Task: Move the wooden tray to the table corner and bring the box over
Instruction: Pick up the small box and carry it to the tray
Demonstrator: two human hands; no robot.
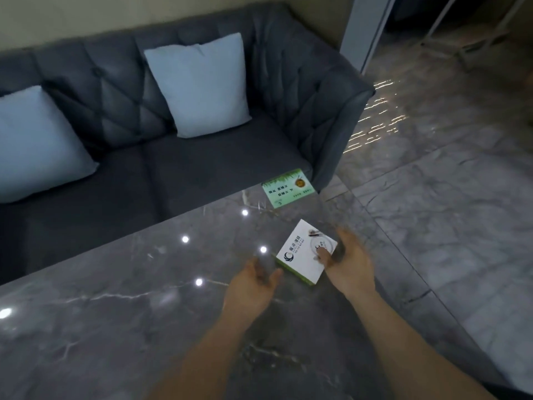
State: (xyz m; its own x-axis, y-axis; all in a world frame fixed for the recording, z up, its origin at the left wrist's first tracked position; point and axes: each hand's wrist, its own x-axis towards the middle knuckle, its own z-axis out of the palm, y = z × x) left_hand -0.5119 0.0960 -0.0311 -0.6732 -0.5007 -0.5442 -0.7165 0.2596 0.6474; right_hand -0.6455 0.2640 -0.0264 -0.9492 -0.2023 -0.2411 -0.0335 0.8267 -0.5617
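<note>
**Both hands at the white box, near the table's far right corner**

I see the white box (306, 252) lying flat on the grey marble table (115, 313), toward 1 o'clock from the middle of my view and close to the table's right edge. It has a green side wall and dark print on its lid. My right hand (347, 267) sits at the box's 3 o'clock side, thumb resting on the lid's right part, fingers spread wide along the right edge; it touches the box but I cannot tell whether it really grips. My left hand (253, 287) hovers at the box's 8 o'clock, fingers loosely spread, holding nothing, its fingertips just beside the near-left edge; motion blur hides whether they touch.

At 12 o'clock from the box, a green card (288, 188) lies at the table's far corner. Beyond the table stands a dark grey sofa (202, 157) with two pale blue cushions (202, 85).
</note>
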